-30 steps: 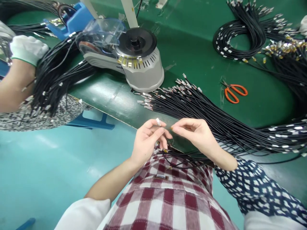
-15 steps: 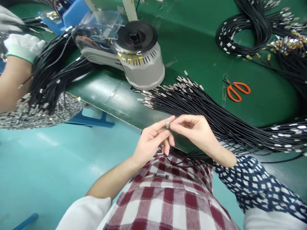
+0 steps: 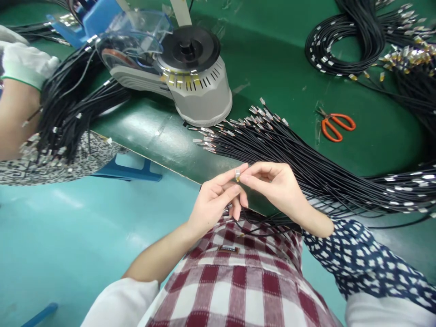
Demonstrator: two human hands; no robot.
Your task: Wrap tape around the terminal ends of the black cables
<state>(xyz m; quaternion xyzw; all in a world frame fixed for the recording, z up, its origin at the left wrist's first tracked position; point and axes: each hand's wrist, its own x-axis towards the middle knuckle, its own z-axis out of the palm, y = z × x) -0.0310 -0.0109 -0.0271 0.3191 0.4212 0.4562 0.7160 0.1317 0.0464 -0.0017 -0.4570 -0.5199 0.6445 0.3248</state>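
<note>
Near the table's front edge, my left hand [image 3: 218, 197] has its index finger stretched toward a small silvery connector end [image 3: 237, 175]. Its lower fingers are curled around a black cable [image 3: 243, 218] that hangs over the checkered apron. My right hand [image 3: 272, 181] pinches the small connector piece between thumb and index finger, against the left fingertip. Just behind the hands lies a thick bundle of black cables [image 3: 293, 154] with silvery tips.
A round grey tape dispenser [image 3: 204, 91] stands behind the bundle. Orange-handled scissors [image 3: 335, 125] lie to the right. Coiled cables [image 3: 316, 50] are at the back right. At the left, a co-worker's gloved hand [image 3: 29, 63] is beside more cables [image 3: 68, 91].
The view has shifted slightly, so table items sit a little further left and up. The co-worker's gloved hand has moved a little left. My hands have barely moved.
</note>
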